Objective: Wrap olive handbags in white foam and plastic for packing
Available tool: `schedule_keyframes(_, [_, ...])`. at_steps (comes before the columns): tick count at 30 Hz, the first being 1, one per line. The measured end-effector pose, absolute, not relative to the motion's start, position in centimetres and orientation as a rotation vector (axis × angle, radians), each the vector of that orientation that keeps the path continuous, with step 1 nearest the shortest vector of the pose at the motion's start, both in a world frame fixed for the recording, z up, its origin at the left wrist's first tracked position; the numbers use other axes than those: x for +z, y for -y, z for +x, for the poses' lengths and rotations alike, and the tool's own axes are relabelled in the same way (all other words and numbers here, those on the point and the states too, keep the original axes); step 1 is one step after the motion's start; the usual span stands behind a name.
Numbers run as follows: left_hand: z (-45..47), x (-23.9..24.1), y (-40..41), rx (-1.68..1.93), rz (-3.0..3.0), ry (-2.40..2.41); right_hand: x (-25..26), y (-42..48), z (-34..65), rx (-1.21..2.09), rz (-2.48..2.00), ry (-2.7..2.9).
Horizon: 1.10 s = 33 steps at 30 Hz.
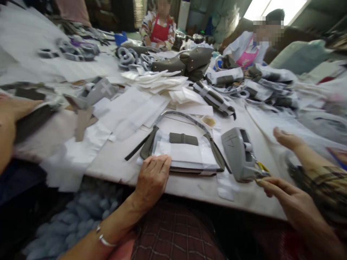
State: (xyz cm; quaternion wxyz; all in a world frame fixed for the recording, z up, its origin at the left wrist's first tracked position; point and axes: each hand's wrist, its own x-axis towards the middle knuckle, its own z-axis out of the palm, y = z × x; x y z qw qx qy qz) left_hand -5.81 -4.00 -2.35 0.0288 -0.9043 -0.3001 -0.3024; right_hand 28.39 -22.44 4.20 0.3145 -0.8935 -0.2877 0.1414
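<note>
A dark olive handbag (217,151) lies on the white table in front of me, its body wrapped in white sheets and its curved handle covered in thin wrapping. My left hand (154,175) is closed on the bag's near left edge, fingers together on top and thumb hidden. To the right of the bag stands a grey tape dispenser (235,155). At the dispenser's near right end, my right hand (283,196) pinches the end of clear tape (256,162), partly hidden by the fingers.
White sheets (130,112) and foam pieces (159,81) lie behind the bag. More wrapped bags (214,99) are piled beyond. Another dispenser (99,92) stands at left. Co-workers' hands reach in at left (16,112) and right (288,139); two people sit across.
</note>
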Motion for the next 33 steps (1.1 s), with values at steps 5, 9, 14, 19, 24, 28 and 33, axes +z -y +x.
schedule_keyframes(5, [-5.8, -2.6, 4.2, -0.929, -2.796, 0.997, 8.0, 13.8, 21.5, 0.704, -2.092, 1.437])
schedule_keyframes(9, [-5.9, -2.7, 4.3, -0.935, -2.801, 1.003, 8.9, 6.0, 15.4, 0.894, -1.726, 1.932])
schedule_keyframes(14, [-5.9, -3.0, 4.2, -0.953, -2.833, 1.011, 8.2, -0.6, 11.8, 0.832, -1.637, 2.43])
schedule_keyframes(19, [-6.0, -3.4, 4.1, -0.99, -2.824, 1.007, 7.4, -4.5, 9.3, 0.527, -1.611, 2.914])
schedule_keyframes(24, [-6.1, -3.4, 4.0, -1.03, -2.817, 0.996, 6.9, -6.7, 7.6, 0.359, -1.567, 3.225])
schedule_keyframes(28, [-6.1, -3.4, 3.8, -1.035, -2.82, 1.002, 6.9, -7.4, 7.3, 0.341, -1.517, 3.306])
schedule_keyframes(33, [-6.1, -3.5, 3.8, -1.011, -2.831, 0.99, 6.6, -7.8, 7.9, -0.029, -1.431, 3.293])
